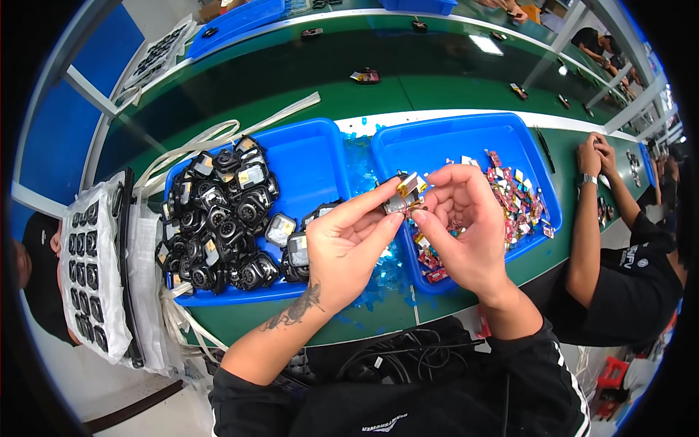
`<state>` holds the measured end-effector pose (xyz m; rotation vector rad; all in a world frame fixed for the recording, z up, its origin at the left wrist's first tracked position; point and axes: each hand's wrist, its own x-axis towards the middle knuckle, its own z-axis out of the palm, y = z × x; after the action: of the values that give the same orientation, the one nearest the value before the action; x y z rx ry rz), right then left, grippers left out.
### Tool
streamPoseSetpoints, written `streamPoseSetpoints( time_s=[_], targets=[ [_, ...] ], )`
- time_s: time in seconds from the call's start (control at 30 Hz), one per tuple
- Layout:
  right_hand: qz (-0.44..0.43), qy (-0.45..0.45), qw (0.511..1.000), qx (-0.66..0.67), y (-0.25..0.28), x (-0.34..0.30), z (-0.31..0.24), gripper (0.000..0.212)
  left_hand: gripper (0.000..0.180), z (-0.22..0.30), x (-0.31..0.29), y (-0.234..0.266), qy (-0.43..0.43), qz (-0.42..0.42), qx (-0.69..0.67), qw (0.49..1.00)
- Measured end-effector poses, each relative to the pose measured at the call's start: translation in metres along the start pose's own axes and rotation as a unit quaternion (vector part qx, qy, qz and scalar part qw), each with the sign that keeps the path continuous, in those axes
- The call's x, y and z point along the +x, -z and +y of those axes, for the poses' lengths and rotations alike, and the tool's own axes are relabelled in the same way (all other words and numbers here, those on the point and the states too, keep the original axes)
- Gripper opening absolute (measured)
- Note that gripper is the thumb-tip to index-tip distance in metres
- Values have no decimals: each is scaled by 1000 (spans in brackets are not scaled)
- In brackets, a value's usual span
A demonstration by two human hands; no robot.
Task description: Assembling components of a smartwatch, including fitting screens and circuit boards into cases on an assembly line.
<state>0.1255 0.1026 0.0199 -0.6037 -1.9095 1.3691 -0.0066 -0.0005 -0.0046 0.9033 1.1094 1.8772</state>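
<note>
In front of my chest, my left hand pinches a small watch case between thumb and forefinger. A small silver and yellow part rises from the case. My right hand is curled close beside it, its thumb and fingertips at the case's right edge; what they pinch is too small to make out. Left of my hands, a blue tray holds a heap of black watch cases. Under and beyond my right hand, another blue tray holds many small red, yellow and white parts.
Blue film scraps lie between the trays. Beyond runs a green conveyor belt carrying small assemblies. Black tweezers lie right of the trays. A co-worker's arms are at the right. A white rack of cases stands left.
</note>
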Motion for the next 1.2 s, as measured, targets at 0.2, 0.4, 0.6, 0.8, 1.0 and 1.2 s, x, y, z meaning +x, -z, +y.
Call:
streamPoseSetpoints(
  time_s=[0.2, 0.4, 0.6, 0.8, 1.0, 1.2],
  targets=[
    [18, 26, 999, -25, -4, -3, 2, 37, 42, 4, -2, -4, 6, 18, 14, 1000],
    [33, 66, 995, -68, -5, -5, 0, 36, 45, 0, -3, -2, -46, 5, 98, 994],
    [13, 28, 999, -44, -5, -5, -3, 40, 52, 2, -4, -6, -40, 25, 68, 997],
    [1, 11, 1000, -19, -9, -3, -5, 50, 60, 7, -4, -9, -29, 28, 40, 998],
    [-18, 19, 1000, 13, -8, -3, 3, 51, 54, 8, -3, -6, 4, 12, 7, 1000],
    [3, 58, 997, -46, -12, -2, 0, 52, 48, 6, -2, -6, 53, 2, -75, 996]
  ],
)
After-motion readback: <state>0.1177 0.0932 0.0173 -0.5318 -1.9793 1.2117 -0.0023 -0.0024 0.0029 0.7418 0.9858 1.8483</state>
